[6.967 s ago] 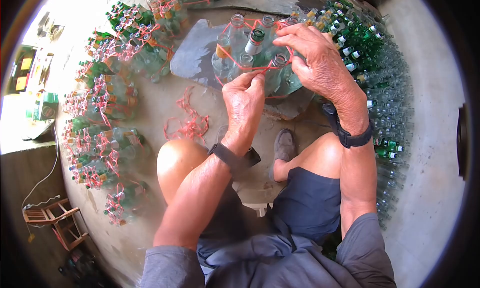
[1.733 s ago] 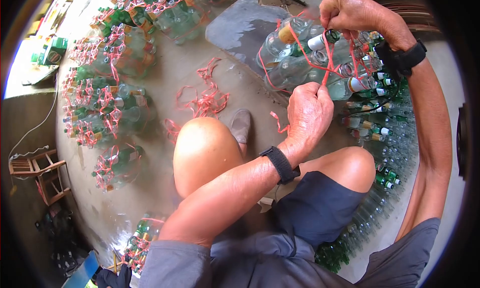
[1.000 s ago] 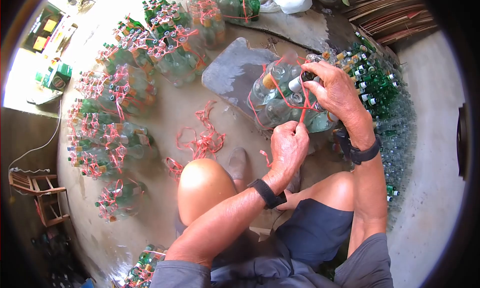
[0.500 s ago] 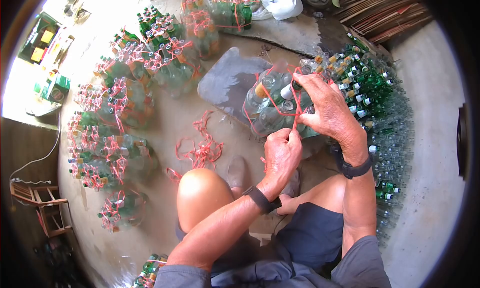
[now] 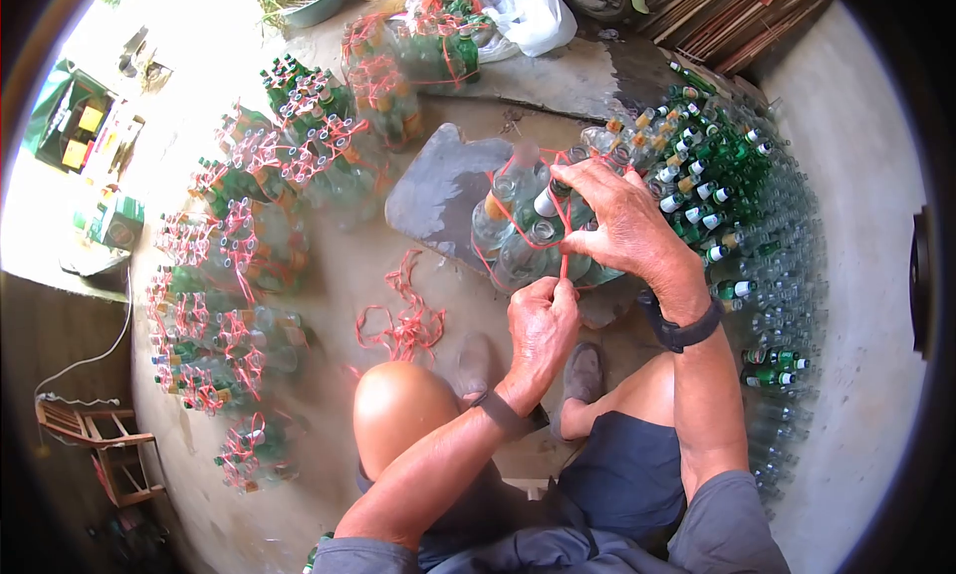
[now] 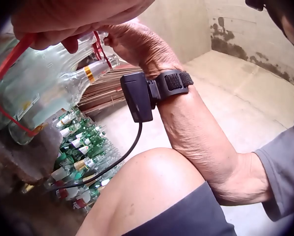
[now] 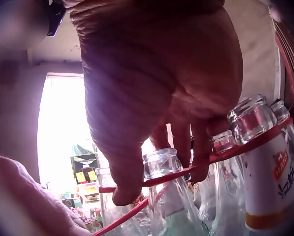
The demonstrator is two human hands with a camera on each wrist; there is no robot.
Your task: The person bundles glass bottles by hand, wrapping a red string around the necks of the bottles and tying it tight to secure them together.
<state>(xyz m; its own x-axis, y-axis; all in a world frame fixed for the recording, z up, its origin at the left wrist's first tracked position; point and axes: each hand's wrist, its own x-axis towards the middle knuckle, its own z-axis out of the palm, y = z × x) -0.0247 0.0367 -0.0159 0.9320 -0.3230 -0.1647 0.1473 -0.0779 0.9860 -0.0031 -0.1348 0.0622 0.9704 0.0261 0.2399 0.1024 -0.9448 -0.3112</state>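
Observation:
A bundle of glass bottles [image 5: 518, 255], circled by red plastic strapping [image 5: 565, 264], stands on a grey slab in front of the knees. My left hand [image 5: 544, 325] pinches the strap just below the bundle and holds it taut; the left wrist view shows the red strap [image 6: 10, 63] running out from under its fingers. My right hand [image 5: 642, 221] reaches over the bottle tops. In the right wrist view its thumb and fingers straddle a clear bottle neck [image 7: 162, 164], the thumb over the strap. A white-labelled bottle [image 5: 546, 202] is beside its fingertips.
Loose red strapping [image 5: 403, 315] lies on the floor by the left knee. Strapped bottle bundles [image 5: 224, 345] line the left side. Many loose bottles [image 5: 762, 235] crowd the right, along the wall. The slab [image 5: 438, 191] extends left of the bundle; a wooden chair [image 5: 105, 440] stands far left.
My right hand, raised high with strapping 1.7 s ago, has come down onto the bottle tops, its thumb closing in on the strap. My left hand keeps its pinch. The head view has shifted.

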